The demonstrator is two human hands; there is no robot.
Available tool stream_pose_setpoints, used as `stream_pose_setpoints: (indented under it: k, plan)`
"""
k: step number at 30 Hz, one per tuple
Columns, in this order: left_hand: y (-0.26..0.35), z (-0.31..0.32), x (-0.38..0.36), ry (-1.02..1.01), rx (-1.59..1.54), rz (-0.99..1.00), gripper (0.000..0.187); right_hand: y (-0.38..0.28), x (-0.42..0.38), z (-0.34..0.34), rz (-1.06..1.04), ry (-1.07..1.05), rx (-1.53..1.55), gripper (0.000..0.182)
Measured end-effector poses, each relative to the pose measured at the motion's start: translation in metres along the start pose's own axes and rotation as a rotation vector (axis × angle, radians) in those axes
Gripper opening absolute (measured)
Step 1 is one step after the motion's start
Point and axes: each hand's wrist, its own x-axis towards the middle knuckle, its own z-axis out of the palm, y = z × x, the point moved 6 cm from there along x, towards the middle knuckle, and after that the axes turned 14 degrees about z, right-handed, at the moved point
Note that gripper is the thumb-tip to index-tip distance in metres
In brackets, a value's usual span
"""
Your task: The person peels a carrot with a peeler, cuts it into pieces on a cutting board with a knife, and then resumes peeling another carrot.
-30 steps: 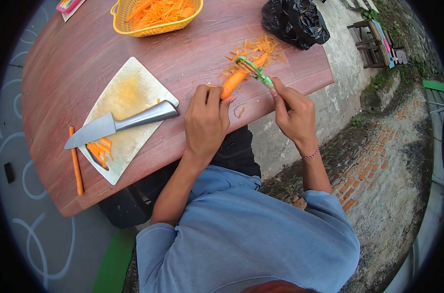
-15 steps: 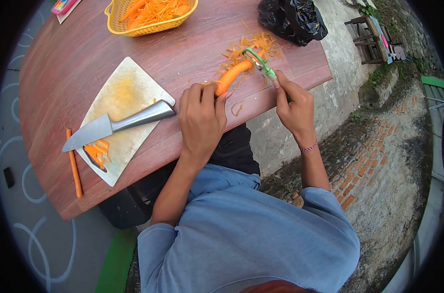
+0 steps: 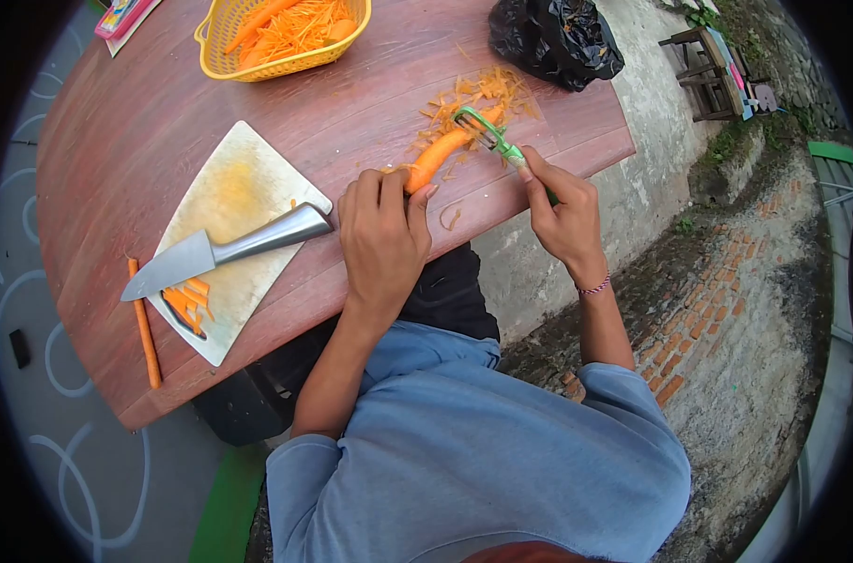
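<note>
My left hand (image 3: 381,235) is closed around the near end of an orange carrot (image 3: 435,159), which points away over the table. In my right hand (image 3: 564,206) is a green peeler (image 3: 505,147), its blade head lying against the carrot's far part. Orange peelings (image 3: 492,89) are scattered beneath and beyond the carrot's far end. To the left of my left hand, a large knife (image 3: 229,249) with a metal handle rests across a white cutting board (image 3: 267,178). Several cut carrot pieces (image 3: 188,302) lie on the board beside the blade.
A yellow basket (image 3: 286,66) of shredded and whole carrot stands at the far side of the wooden table (image 3: 136,188). Near the right edge sits a black plastic bag (image 3: 556,42). A thin carrot stick (image 3: 145,328) lies left of the board. A wooden stool (image 3: 703,70) is beyond.
The peeler's head has shifted slightly left along the carrot, with my right hand following. My left hand keeps its hold. The whole view has moved a little.
</note>
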Motion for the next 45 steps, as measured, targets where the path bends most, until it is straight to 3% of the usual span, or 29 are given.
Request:
stream_pose_setpoints:
  k: [3, 9, 16, 19, 21, 24, 31, 34, 36, 40, 42, 45]
  plan:
    - [0.0, 0.0, 0.001, -0.003, 0.011, 0.011, 0.024, 0.012, 0.006, 0.003, 0.139, -0.076, -0.007, 0.028]
    - [0.0, 0.0, 0.0, 0.0, 0.0, 0.002, 0.025, 0.011, 0.006, 0.002, 0.035, 0.006, 0.083, 0.028]
    - [-0.001, 0.0, 0.001, -0.013, 0.006, -0.003, 0.025, 0.022, 0.013, 0.004, 0.091, 0.01, 0.132, 0.028]
    - [-0.001, 0.0, 0.0, -0.001, -0.005, -0.004, 0.024, 0.03, 0.016, 0.003, 0.168, -0.03, 0.12, 0.03]
    - [-0.001, 0.0, 0.0, 0.004, -0.012, -0.007, 0.024, 0.045, 0.017, 0.01, 0.381, -0.186, 0.325, 0.034]
    - [0.0, -0.001, 0.001, 0.002, -0.016, -0.008, 0.024, 0.046, 0.015, 0.011, 0.456, -0.243, 0.436, 0.036]
    - [-0.001, 0.0, 0.001, 0.003, -0.017, -0.008, 0.025, 0.045, 0.014, 0.011, 0.454, -0.244, 0.489, 0.036]
    - [-0.001, 0.0, 0.001, 0.006, -0.01, -0.006, 0.024, 0.045, 0.016, 0.01, 0.392, -0.162, 0.318, 0.034]
    - [-0.002, 0.001, 0.001, 0.005, -0.01, -0.016, 0.022, 0.026, 0.018, -0.004, 0.089, 0.078, -0.014, 0.03]
    - [-0.002, -0.001, 0.0, 0.024, -0.021, -0.011, 0.022, 0.036, 0.025, -0.01, 0.305, -0.01, -0.034, 0.03]
    - [-0.001, -0.001, 0.001, 0.015, -0.016, -0.014, 0.022, 0.026, 0.017, -0.007, 0.1, 0.074, 0.109, 0.028]
    - [-0.002, 0.0, 0.0, 0.011, -0.022, -0.012, 0.022, 0.017, 0.01, 0.0, 0.062, 0.034, 0.107, 0.028]
